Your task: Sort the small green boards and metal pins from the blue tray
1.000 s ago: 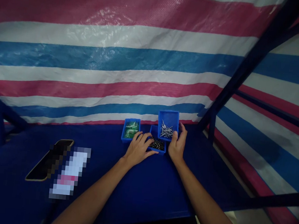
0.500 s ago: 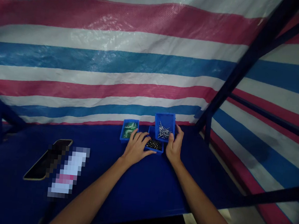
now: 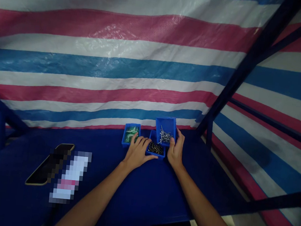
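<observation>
My right hand [image 3: 175, 150] grips the right side of a small blue bin [image 3: 166, 123], thumb on its near rim. That bin is tilted toward me, and thin silver pins or screws [image 3: 165, 136] lie gathered at its lower end. Partly beneath it, a second blue bin [image 3: 159, 157] holds many small dark pieces with brassy glints [image 3: 155, 148]. My left hand [image 3: 136, 152] is closed around this lower bin's left side, thumb along the front. Left of it stands a third blue bin [image 3: 124, 137] with green and whitish contents [image 3: 132, 132], partly behind my left fingers.
On the blue table [image 3: 142, 194] to the left lie a phone [image 3: 45, 167] and a pixelated pale item [image 3: 68, 176]. A striped plastic sheet [image 3: 104, 66] hangs behind. Dark blue frame bars [image 3: 231, 78] rise at the right.
The view has tipped up slightly, so everything sits a little lower. The silver pieces have shifted in the tilted bin, some toward its lower left corner. Both hands keep their hold.
</observation>
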`<action>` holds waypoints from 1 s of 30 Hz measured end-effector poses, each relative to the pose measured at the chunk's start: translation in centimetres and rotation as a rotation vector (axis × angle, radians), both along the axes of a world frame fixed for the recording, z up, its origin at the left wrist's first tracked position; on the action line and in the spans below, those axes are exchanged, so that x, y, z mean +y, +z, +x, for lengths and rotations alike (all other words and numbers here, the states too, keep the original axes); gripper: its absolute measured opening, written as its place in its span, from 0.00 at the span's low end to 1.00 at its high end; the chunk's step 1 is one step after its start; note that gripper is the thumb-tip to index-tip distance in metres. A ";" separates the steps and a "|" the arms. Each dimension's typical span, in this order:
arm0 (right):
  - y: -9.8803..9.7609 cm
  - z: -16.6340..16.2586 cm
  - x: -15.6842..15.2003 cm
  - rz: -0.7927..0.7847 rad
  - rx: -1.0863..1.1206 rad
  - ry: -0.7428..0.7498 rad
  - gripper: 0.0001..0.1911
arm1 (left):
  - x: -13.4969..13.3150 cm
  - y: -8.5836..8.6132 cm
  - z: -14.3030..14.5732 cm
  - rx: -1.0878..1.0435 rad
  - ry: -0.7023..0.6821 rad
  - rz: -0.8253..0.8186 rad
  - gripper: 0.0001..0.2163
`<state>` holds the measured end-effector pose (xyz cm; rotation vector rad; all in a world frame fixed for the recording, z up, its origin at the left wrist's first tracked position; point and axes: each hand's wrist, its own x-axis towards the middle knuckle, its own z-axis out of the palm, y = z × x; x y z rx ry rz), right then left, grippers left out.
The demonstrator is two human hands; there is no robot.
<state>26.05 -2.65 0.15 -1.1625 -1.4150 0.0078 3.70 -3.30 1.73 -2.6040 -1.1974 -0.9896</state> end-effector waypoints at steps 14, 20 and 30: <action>0.0 -0.2 -0.3 -0.085 -0.045 0.066 0.30 | 0.0 -0.1 0.0 -0.011 0.088 -0.052 0.34; -0.1 -0.1 -0.3 -0.092 -0.035 0.091 0.30 | -0.1 0.1 0.0 -0.015 0.076 -0.054 0.31; 0.2 -0.2 -0.6 -0.083 -0.061 0.097 0.27 | -0.2 -0.1 0.2 -0.046 0.082 -0.066 0.36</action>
